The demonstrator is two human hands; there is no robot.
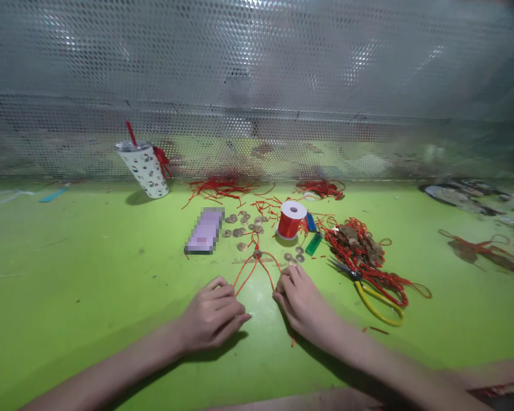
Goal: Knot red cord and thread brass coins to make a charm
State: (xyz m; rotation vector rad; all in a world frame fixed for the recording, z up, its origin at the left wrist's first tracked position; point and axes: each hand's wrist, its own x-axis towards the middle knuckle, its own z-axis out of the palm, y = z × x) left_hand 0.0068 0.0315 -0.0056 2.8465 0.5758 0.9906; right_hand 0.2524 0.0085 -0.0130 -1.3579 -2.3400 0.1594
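Observation:
Both my hands rest on a green table (89, 274) near its front edge. My left hand (214, 313) has its fingers curled together and pinches one end of a red cord (251, 271). My right hand (300, 299) is closed too and pinches the cord's other strands. From both hands the cord runs up to a point where a small brass coin (257, 253) is threaded on it. More loose coins (242, 225) lie just beyond.
A red thread spool (289, 220), blue and green lighters (312, 234), yellow-handled scissors (374, 299) and a heap of finished red-cord coin ornaments (360, 245) lie to the right. A pink phone (204, 230), a patterned cup (145, 168) and a perforated metal screen (257, 85) stand behind.

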